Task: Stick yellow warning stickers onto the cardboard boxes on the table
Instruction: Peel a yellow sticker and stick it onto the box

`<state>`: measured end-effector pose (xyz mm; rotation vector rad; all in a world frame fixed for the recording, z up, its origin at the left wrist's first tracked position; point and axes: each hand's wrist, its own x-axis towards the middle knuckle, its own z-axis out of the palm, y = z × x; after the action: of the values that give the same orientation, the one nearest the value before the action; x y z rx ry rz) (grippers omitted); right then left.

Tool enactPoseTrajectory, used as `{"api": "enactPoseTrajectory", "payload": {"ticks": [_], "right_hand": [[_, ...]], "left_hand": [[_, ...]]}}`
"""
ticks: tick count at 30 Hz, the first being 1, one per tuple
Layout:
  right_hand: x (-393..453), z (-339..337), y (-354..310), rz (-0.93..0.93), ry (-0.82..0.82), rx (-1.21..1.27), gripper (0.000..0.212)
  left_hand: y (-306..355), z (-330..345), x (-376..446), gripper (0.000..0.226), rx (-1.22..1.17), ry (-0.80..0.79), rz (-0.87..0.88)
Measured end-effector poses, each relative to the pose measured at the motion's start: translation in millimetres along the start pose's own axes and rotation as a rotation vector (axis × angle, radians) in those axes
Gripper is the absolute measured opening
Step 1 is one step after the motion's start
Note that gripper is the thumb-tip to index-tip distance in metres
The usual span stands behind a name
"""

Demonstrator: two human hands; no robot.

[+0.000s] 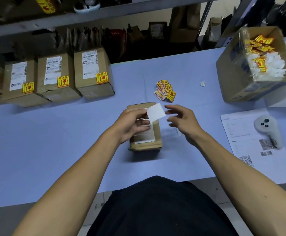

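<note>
Above the cardboard box [145, 133], the left hand [132, 123] pinches a sticker [155, 111], white side up, probably to peel it; the right hand [181, 120] hovers spread.

Brown boxes [57, 77] bear yellow-and-red stickers [165, 90]; the table [53, 142] is pale lilac-blue.

Single head cam, looks fwd/down, close over table [53, 150], wide-angle.

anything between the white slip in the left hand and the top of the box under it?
Nothing visible. The left hand pinches the white slip above the box; the right hand hangs open beside it, touching neither.
</note>
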<state>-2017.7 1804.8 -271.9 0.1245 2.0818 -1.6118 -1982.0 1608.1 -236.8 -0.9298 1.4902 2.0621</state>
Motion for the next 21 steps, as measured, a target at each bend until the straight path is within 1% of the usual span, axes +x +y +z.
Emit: {"api": "enactPoseTrajectory", "payload": {"ticks": [1,3,5,7,11,13,15,18,19,20,21], "right_hand": [[0,6,-9,-0.058,-0.068,0.028,0.046],[0,15,-21,-0.151,-0.144,0.019,0.046],[0,23,-25,-0.212,-0.138,-0.032,0.038],[0,25,-25,-0.233,-0.109,-0.043,0.030],[0,25,-26,-0.215,-0.119,-0.021,0.027],[-2,26,-26,-0.222,-0.118,-0.015,0.027],[-1,27,-24,-0.214,-0.118,-0.006,0.022],[0,30,-23,-0.137,-0.075,0.073,0.007],[0,30,-24,-0.092,-0.050,0.126,0.006],[0,29,-25,-0.048,-0.034,0.171,0.011],[0,28,-27,-0.008,-0.040,0.193,0.014]], "left_hand": [[1,1,-1,0.015,0.011,-0.036,-0.033],[0,2,-2,0.014,0.037,-0.067,-0.077],[-1,0,-2,0.013,0.032,-0.068,-0.113],[-2,-2,-2,0.012,0.008,-0.065,-0.143],[-5,-7,0,0.015,-0.028,-0.068,-0.159],[-5,-7,-2,0.013,-0.040,-0.070,-0.169],[-5,-8,-5,0.011,-0.130,-0.061,-0.195],[-8,-11,-4,0.012,-0.467,0.009,-0.255],[-9,-12,-3,0.014,-0.558,0.052,-0.259],[-10,-13,-1,0.016,-0.601,0.101,-0.252],[-12,-14,0,0.016,-0.576,0.146,-0.228]]}}
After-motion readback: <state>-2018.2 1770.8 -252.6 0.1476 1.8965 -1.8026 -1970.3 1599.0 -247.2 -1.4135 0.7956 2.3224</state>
